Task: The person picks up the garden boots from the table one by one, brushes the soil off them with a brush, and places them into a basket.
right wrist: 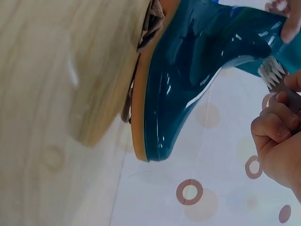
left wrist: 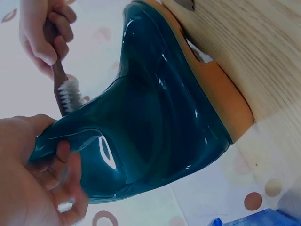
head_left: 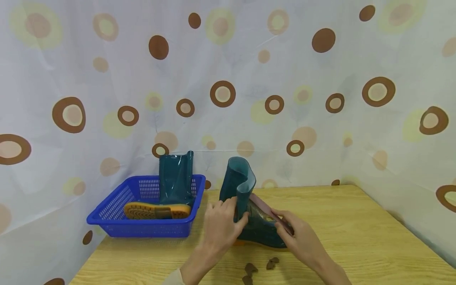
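Observation:
A glossy dark-green rubber boot (head_left: 263, 231) with an orange sole (left wrist: 225, 99) stands upright on the table. Its shaft is squeezed and folded near the top by my left hand (head_left: 222, 221), whose fingers and thumb grip the rubber. In my right hand (head_left: 303, 239) is a scrub brush (head_left: 263, 206) with a long handle, held between thumb and fingers. White bristles (right wrist: 272, 71) meet the front of the boot's shaft in the right wrist view. Brown clumps (head_left: 251, 269) lie on the table just in front of the boot.
A blue plastic basket (head_left: 149, 229) stands left on the wooden table (head_left: 356, 233). It holds a second green boot (head_left: 175, 178), whose orange patterned sole (head_left: 142, 210) faces me. A dotted curtain (head_left: 242, 59) hangs behind the table and along its sides.

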Demonstrator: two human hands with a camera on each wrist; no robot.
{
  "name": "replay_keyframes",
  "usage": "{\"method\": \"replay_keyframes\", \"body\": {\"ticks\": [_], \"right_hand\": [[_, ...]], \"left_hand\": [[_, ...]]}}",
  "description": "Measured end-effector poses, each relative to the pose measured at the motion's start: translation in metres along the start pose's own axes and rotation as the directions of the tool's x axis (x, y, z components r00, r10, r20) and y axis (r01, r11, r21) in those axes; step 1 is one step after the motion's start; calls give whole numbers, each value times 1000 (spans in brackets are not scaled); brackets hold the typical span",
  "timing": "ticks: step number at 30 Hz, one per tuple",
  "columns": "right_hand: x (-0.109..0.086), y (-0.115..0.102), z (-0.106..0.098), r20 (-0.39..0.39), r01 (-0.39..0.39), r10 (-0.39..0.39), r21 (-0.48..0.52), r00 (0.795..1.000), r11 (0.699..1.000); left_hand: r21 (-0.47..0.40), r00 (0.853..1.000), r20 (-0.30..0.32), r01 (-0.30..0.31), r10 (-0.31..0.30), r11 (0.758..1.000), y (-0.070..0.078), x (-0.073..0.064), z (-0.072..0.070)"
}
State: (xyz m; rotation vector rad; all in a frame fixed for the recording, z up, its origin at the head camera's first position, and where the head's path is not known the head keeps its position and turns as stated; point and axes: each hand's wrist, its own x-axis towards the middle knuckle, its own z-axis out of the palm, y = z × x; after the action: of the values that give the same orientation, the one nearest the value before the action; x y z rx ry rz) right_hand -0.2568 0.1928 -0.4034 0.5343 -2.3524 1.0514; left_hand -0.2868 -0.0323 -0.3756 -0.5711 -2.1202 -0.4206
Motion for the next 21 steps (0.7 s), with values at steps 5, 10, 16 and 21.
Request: {"method": "replay_keyframes", "body": {"ticks": [5,10,16,21], "right_hand": [[-1,4,-5,-16,-24,24,1,1000,1000],[1,7,-10,-31,-20,19,-28,999,999],[2,8,-13,-45,-9,6,-57,999,998],[4,9,-15,-58,3,-7,-56,998,998]], "left_hand": [[-177,995,67,90,-79,980,-1,2,-3],[-353,979,120,198,-166,914,-7,11,-5],[-493,954,193,298,-231,817,-14,25,-3],[-571,946,209,324,-247,755,-16,29,-1]]}}
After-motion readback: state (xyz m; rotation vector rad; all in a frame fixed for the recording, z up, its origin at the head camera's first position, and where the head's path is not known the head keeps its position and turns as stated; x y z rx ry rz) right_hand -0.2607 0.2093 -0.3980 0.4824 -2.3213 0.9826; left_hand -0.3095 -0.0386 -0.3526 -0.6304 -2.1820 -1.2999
